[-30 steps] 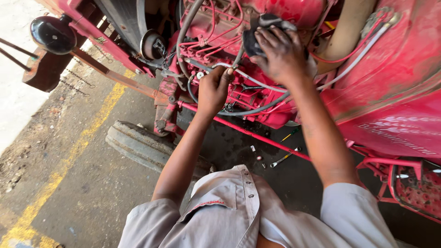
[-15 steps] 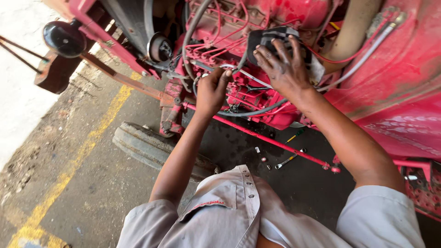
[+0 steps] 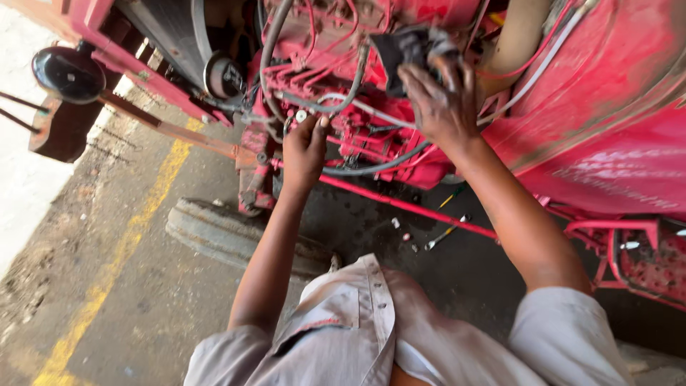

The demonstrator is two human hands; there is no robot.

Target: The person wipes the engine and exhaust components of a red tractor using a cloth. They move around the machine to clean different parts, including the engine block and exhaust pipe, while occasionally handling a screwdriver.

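Fig.: Person working on a red engine (image 3: 371,136), upper centre of frame. Left hand (image 3: 304,150), centre-left, has fingers curled shut around a small fitting where the grey hoses (image 3: 314,100) meet; what exactly it pinches cannot be told. Right hand (image 3: 443,100), upper centre-right, is spread w/ fingers pressed on a dark cloth-like part (image 3: 407,46) near the top edge (whether it truly grips is unclear). Judged best practice: steady the part w/ the right hand, turn w/ the left, keep clear of the thin red lines. Small tools (image 3: 443,232) lie on the floor, lower centre-right.
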